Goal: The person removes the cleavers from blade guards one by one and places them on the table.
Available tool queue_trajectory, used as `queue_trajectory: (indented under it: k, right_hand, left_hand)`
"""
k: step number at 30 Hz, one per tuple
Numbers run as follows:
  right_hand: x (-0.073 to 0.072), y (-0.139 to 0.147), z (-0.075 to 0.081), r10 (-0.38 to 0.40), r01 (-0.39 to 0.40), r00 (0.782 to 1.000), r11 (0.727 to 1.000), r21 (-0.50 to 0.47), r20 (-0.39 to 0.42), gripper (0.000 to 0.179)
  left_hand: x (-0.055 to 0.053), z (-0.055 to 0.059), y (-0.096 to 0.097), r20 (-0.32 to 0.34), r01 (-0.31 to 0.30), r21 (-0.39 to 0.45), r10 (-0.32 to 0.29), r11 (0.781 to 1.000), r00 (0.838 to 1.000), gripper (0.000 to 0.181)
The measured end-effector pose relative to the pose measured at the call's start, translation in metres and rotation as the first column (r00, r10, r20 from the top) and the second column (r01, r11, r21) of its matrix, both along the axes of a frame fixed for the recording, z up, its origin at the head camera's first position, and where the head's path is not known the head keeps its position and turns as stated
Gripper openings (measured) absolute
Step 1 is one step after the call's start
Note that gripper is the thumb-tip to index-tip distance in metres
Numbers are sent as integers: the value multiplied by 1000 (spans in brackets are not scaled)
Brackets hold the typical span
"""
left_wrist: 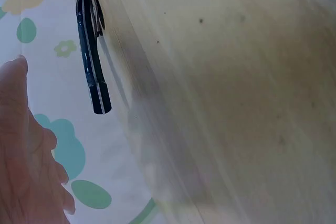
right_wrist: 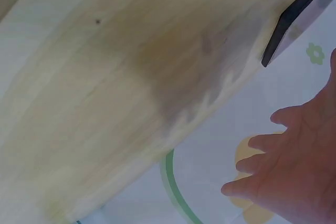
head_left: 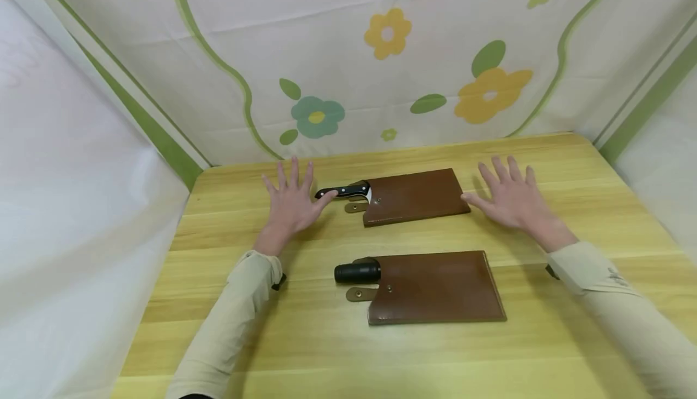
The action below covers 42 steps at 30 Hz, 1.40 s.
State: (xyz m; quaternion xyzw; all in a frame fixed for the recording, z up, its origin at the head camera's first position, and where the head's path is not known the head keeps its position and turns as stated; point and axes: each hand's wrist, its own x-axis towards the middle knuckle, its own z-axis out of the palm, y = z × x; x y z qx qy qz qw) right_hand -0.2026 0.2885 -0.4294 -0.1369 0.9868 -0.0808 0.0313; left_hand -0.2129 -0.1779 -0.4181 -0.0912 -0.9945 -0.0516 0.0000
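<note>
Two knives lie in brown leather sheaths, handles to the left. The far knife has a black riveted handle (head_left: 348, 191) and a sliver of blade showing at the mouth of its sheath (head_left: 416, 196). From the near sheath (head_left: 438, 287) sticks a thick, round black handle (head_left: 356, 272). My left hand (head_left: 291, 205) is spread beside the far handle, its thumb over or close to it; in the left wrist view that handle (left_wrist: 93, 66) stands apart from the hand (left_wrist: 26, 145). Fingers spread, my right hand (head_left: 512, 200) hovers by the far sheath's right end, holding nothing.
Both sheaths lie on a wood-grain table (head_left: 305, 344). A snap strap (head_left: 362, 294) extends from the near sheath, and another strap (head_left: 356, 207) from the far one. Behind the table hangs a white flowered curtain (head_left: 348, 54), with white cloth (head_left: 71, 205) along the left side.
</note>
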Motion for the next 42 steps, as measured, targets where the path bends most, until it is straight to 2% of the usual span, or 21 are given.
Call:
queue_trajectory:
  k: [6,10,14,18,21,28,33,42]
  right_hand:
    - [0,0,-1,4,-3,1000,999,37,-13,98]
    - [-2,2,-4,-16,19,999,998,57,-44,100]
    - [-3,5,-7,-42,44,998,997,62,-36,104]
    - [-4,5,-8,-62,63,998,997,43,-17,107]
    - [-7,4,-7,-66,67,997,997,31,-37,108]
    - [-7,-2,-1,-12,18,995,998,59,-98,102]
    - [-6,-5,0,-1,6,996,998,63,-87,101]
    - [-8,-9,1,-1,4,999,998,59,-52,102]
  left_hand:
    - [1,-2,1,-10,-10,-50,10,999,1000,99]
    - [0,-2,2,-19,-16,-84,14,996,1000,102]
    - [-1,-1,3,-19,-21,-109,19,994,1000,107]
    - [-1,0,5,-13,-30,-100,29,995,1000,110]
    - [-2,2,7,-24,-16,-85,14,996,1000,108]
    - [-3,7,9,-33,23,-91,-26,996,999,98]
    - [-6,3,7,-40,15,-102,-19,995,999,94]
    - [-7,5,9,-27,32,-79,-34,996,999,93]
